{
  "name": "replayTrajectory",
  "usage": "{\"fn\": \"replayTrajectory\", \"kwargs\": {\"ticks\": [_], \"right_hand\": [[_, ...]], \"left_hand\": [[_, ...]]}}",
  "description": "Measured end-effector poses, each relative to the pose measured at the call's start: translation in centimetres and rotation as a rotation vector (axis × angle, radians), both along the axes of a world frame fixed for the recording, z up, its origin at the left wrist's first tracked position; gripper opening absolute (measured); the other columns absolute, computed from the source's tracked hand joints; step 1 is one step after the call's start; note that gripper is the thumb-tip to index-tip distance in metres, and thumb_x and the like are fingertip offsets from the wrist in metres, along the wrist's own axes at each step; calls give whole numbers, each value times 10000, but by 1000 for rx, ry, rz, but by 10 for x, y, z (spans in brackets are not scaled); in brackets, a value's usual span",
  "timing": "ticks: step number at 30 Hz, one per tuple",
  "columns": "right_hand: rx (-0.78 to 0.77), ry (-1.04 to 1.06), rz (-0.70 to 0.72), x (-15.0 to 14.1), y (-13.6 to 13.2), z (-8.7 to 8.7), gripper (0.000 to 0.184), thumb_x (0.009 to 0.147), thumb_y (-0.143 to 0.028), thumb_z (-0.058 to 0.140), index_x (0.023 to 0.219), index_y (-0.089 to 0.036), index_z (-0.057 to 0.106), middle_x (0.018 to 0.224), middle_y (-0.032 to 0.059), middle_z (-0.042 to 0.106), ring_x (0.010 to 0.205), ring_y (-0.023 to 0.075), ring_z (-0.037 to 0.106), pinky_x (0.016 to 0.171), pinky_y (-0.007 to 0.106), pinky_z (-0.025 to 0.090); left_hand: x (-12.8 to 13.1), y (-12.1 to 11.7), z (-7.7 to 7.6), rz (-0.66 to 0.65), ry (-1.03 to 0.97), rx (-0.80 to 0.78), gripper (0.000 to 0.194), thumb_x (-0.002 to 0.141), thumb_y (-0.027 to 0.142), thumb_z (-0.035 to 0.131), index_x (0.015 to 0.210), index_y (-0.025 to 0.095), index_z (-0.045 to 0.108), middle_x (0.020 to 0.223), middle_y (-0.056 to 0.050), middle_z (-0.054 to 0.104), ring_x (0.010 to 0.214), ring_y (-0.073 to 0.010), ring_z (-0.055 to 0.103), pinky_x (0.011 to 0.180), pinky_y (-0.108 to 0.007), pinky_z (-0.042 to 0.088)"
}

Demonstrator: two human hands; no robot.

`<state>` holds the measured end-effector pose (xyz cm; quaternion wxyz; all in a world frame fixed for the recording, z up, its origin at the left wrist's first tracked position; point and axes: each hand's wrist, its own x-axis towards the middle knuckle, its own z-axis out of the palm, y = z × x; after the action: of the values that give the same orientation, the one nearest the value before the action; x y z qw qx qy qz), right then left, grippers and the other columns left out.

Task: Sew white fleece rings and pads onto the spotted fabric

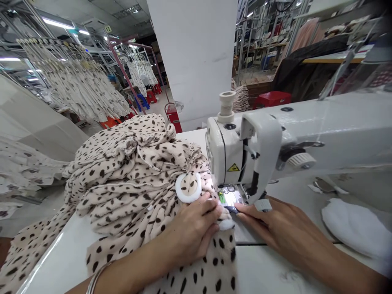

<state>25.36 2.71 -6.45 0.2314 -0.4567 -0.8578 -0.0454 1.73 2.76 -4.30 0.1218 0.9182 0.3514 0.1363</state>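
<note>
Pale plush fabric with dark brown spots (143, 179) lies heaped on the sewing machine's table. My left hand (194, 226) is closed on its edge just left of the needle area, fingers curled. A round spotted patch with a fluffy white rim (188, 188) lies just beyond those fingers. My right hand (275, 222) reaches in from the right, its fingertips together at a small dark piece (232, 209) by the presser foot. What exactly they grip is hard to make out. The white sewing machine's head (226, 151) stands over the lit stitching spot, where a bit of green shows.
A fluffy white piece (355, 226) lies on the table at right. The machine arm (333, 126) extends to the right. A white pillar (196, 61) rises behind. Spotted garments (79, 85) hang on racks at left, and a red stool (272, 99) stands at the back right.
</note>
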Motion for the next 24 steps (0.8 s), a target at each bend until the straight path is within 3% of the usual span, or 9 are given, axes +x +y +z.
{"fn": "replayTrajectory", "kwargs": {"ticks": [4, 10, 15, 20, 24], "right_hand": [[-37, 29, -29, 0, 9, -1, 477, 1013, -409, 277, 961, -222, 713, 704, 60, 632, 534, 182, 595, 459, 286, 411], [-270, 136, -17, 5, 5, 0, 417, 969, -441, 448, 640, -226, 589, 601, -6, 602, 498, 131, 588, 482, 252, 408], [-129, 37, -27, 1, 5, 2, 391, 986, -356, 388, 782, -220, 692, 622, 30, 606, 533, 170, 599, 483, 271, 407], [96, -23, -8, -3, 6, 0, 522, 1022, -342, 252, 897, -224, 745, 544, 29, 522, 455, 151, 536, 427, 253, 345], [47, -27, -12, -2, 5, -3, 444, 1014, -346, 308, 946, -254, 737, 580, 24, 547, 501, 161, 563, 436, 240, 334]], "left_hand": [[2, 7, -2, 7, -22, 21, 233, 948, 148, 451, 1169, 164, 521, 1063, -89, 593, 1055, -246, 566, 790, -352, 528], [2, 5, -5, 29, -2, 26, 246, 946, 149, 447, 1179, 178, 522, 1072, -86, 583, 1071, -254, 559, 782, -352, 527], [5, 6, -7, 54, 8, 56, 219, 945, 153, 439, 1143, 166, 532, 1042, -93, 587, 1036, -270, 577, 701, -354, 523], [6, 5, -7, 44, -10, 52, 224, 943, 137, 441, 1147, 157, 532, 1074, -97, 590, 1052, -259, 572, 733, -347, 535], [7, 5, -4, 42, -15, 52, 238, 948, 139, 432, 1167, 149, 526, 1072, -96, 587, 1029, -244, 574, 780, -361, 546]]}}
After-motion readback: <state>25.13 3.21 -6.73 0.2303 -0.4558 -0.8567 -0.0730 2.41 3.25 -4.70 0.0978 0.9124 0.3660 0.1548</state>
